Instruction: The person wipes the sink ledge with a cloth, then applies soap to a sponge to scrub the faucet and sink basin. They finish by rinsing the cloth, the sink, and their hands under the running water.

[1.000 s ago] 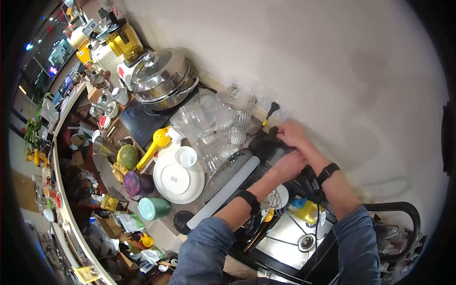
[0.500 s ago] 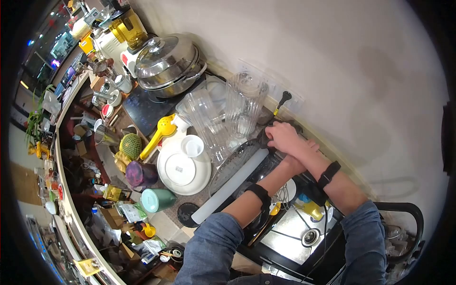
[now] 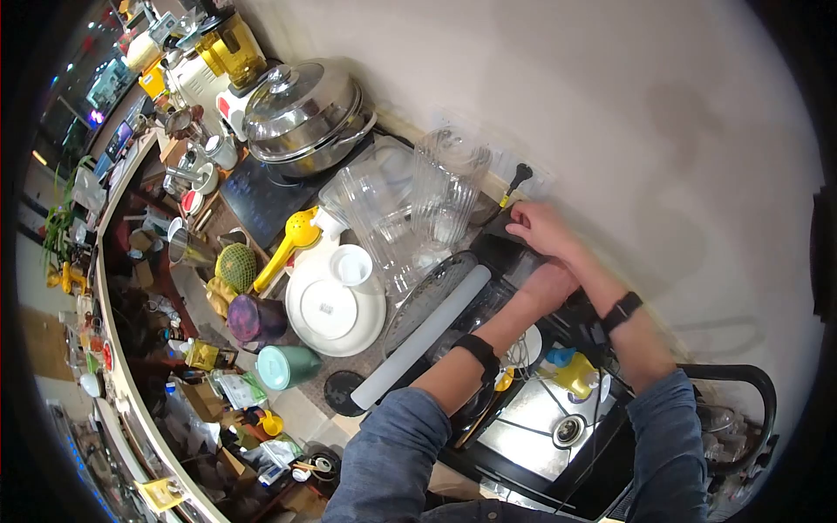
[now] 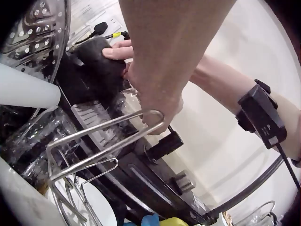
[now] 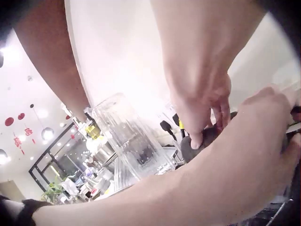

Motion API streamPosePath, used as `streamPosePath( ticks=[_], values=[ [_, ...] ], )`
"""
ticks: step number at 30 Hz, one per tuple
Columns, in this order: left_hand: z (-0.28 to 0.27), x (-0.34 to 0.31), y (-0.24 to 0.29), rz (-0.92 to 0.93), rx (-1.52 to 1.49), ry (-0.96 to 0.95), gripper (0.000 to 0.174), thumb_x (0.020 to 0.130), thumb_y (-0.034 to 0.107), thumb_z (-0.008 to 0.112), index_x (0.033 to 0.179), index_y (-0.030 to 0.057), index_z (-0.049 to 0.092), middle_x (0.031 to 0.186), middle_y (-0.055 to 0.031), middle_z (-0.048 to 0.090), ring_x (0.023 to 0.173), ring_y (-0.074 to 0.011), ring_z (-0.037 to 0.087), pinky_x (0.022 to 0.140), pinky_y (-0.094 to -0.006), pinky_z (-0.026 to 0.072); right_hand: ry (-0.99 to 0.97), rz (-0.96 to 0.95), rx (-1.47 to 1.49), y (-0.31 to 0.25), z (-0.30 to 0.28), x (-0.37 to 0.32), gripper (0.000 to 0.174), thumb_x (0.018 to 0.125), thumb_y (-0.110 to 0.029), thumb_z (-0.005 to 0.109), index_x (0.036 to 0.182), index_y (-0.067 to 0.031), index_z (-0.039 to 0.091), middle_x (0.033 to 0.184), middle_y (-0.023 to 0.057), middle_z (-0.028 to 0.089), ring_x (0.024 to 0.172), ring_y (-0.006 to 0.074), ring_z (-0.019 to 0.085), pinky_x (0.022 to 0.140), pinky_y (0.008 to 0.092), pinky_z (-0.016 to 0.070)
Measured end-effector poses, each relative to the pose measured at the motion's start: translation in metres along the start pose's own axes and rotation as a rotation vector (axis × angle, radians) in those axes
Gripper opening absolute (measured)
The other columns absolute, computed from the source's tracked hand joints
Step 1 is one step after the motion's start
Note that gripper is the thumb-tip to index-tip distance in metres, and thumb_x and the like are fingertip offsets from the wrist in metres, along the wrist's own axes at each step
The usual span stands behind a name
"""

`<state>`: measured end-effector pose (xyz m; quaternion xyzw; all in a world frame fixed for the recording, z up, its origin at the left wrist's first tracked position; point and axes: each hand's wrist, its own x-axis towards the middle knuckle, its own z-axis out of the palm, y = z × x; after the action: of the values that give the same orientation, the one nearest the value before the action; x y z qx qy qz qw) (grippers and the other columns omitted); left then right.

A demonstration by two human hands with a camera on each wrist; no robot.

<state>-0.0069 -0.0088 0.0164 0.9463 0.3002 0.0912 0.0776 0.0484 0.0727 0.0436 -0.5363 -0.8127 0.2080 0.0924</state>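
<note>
Black appliance [image 3: 510, 253] stood against the far wall [image 3: 610, 105], fingers of the right hand [image 3: 542, 228] curled over its top, the left hand [image 3: 551, 283] grip untellable; a slip could topple the glass jugs [image 3: 440, 196] just left.

Bright overhead light, fisheye edges dark (wrist views blurred close-up).

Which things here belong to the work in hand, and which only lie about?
In use: right hand gripping the black object; left hand beside it.
Lying about: white roller, steel pot, white plates, yellow squeezer, clear jugs.
</note>
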Motion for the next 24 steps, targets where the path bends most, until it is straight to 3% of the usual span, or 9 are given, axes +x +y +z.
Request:
streamPosePath(
  ticks=[4, 6, 9, 11, 13, 16, 19, 22, 24],
  values=[
    [0.037, -0.001, 0.001, -0.077, -0.118, 0.238, 0.037, 0.081, 0.017, 0.052, 0.116, 0.0045, 0.055, 0.119, -0.0146, 0.055, 0.112, -0.0283, 0.052, 0.098, -0.0397, 0.0361, -0.405, -0.116, 0.036, -0.013, -0.002, -0.024, 0.023, 0.067, -0.025, 0.074, 0.073, -0.0075, 0.062, 0.072, 0.0085, 0.064, 0.074, 0.0266, 0.061, 0.066, 0.0389, 0.0479],
    [0.042, -0.001, 0.004, -0.125, -0.163, 0.294, 0.04, 0.082, 0.017, 0.05, 0.119, 0.0035, 0.053, 0.121, -0.0155, 0.054, 0.115, -0.03, 0.049, 0.101, -0.0408, 0.0329, -0.376, -0.149, -0.035, -0.013, 0.004, -0.02, 0.022, 0.065, -0.023, 0.075, 0.072, -0.0072, 0.062, 0.072, 0.0085, 0.064, 0.074, 0.0268, 0.062, 0.066, 0.0389, 0.048],
    [0.032, 0.002, -0.004, -0.041, -0.236, 0.079, 0.038, 0.082, 0.017, 0.049, 0.118, 0.004, 0.054, 0.122, -0.0144, 0.054, 0.116, -0.0288, 0.048, 0.101, -0.0392, 0.0326, -0.35, -0.141, -0.037, -0.005, 0.008, -0.008, 0.022, 0.062, -0.021, 0.077, 0.072, -0.0069, 0.062, 0.071, 0.0096, 0.063, 0.074, 0.0283, 0.061, 0.067, 0.0397, 0.0478],
    [0.017, 0.001, 0.0, -0.006, -0.045, 0.029, 0.037, 0.083, 0.02, 0.05, 0.116, 0.0052, 0.056, 0.122, -0.0141, 0.054, 0.117, -0.027, 0.049, 0.101, -0.0388, 0.0332, -0.318, -0.124, -0.025, 0.009, 0.012, 0.002, 0.023, 0.063, -0.022, 0.077, 0.072, -0.0069, 0.062, 0.071, 0.0105, 0.063, 0.074, 0.0297, 0.061, 0.067, 0.0403, 0.0475],
    [0.003, 0.004, 0.002, -0.001, 0.049, -0.087, 0.037, 0.083, 0.021, 0.051, 0.116, 0.0056, 0.056, 0.123, -0.0144, 0.054, 0.117, -0.0265, 0.048, 0.101, -0.039, 0.0331, -0.144, -0.15, -0.077, 0.015, 0.009, 0.007, 0.022, 0.067, -0.023, 0.073, 0.073, -0.0056, 0.061, 0.07, 0.0125, 0.061, 0.072, 0.0315, 0.06, 0.064, 0.0414, 0.0462],
    [0.012, -0.002, 0.001, 0.022, 0.076, 0.033, 0.038, 0.083, 0.022, 0.051, 0.117, 0.006, 0.055, 0.123, -0.0141, 0.054, 0.118, -0.0256, 0.048, 0.101, -0.0387, 0.033, 0.132, -0.137, -0.133, 0.013, 0.023, 0.009, 0.021, 0.073, -0.023, 0.068, 0.074, -0.0044, 0.059, 0.071, 0.0134, 0.061, 0.07, 0.0325, 0.059, 0.062, 0.0431, 0.0453],
    [0.019, 0.001, 0.0, 0.008, 0.031, 0.001, 0.038, 0.084, 0.022, 0.05, 0.118, 0.006, 0.055, 0.123, -0.0147, 0.053, 0.118, -0.0273, 0.047, 0.102, -0.0398, 0.0325, -0.074, -0.095, -0.002, -0.002, 0.013, 0.006, 0.023, 0.071, -0.023, 0.071, 0.07, -0.0044, 0.058, 0.076, 0.0137, 0.062, 0.079, 0.033, 0.06, 0.068, 0.0425, 0.0475],
    [0.041, 0.001, 0.001, -0.074, -0.007, 0.132, 0.041, 0.084, 0.022, 0.048, 0.121, 0.0052, 0.051, 0.127, -0.0162, 0.049, 0.121, -0.0289, 0.044, 0.102, -0.0422, 0.0312, -0.366, -0.199, -0.127, -0.013, 0.006, -0.015, 0.023, 0.071, -0.022, 0.072, 0.07, -0.0043, 0.058, 0.076, 0.014, 0.063, 0.079, 0.0336, 0.06, 0.068, 0.0427, 0.0479],
    [0.047, 0.007, 0.002, -0.127, -0.044, 0.039, 0.045, 0.084, 0.022, 0.048, 0.127, 0.0083, 0.048, 0.133, -0.0134, 0.045, 0.125, -0.0277, 0.039, 0.106, -0.0416, 0.0253, -0.283, -0.222, -0.146, -0.011, 0.01, -0.015, 0.022, 0.07, -0.022, 0.073, 0.071, -0.0043, 0.058, 0.076, 0.0141, 0.063, 0.079, 0.0334, 0.061, 0.068, 0.0426, 0.048]
  ],
)
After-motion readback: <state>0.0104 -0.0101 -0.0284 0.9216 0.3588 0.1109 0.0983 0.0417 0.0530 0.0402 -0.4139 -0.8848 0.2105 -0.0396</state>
